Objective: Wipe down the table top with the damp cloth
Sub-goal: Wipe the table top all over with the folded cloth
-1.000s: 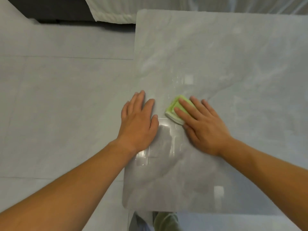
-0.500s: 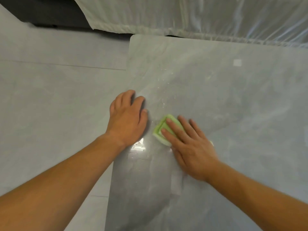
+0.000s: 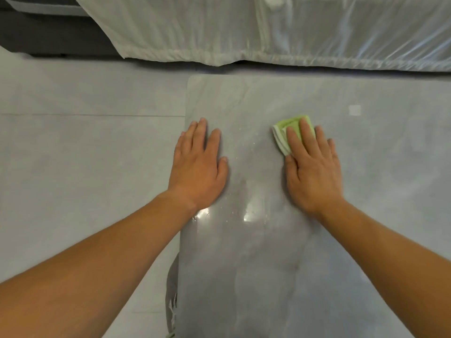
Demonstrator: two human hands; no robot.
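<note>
Grey table top [image 3: 317,252]: left hand [image 3: 197,172] flat, holding nothing, at its edge; at 3 o'clock, right hand [image 3: 313,174] presses green cloth [image 3: 283,134], possibly damp, with straight fingers.

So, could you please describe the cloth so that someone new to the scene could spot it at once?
Find the grey marble table that fills the right of the view, with two hands flat on it. The cloth lies under the right hand, which presses it down, away from the left hand. It is the only green thing there, folded small with a pale edge.
</note>
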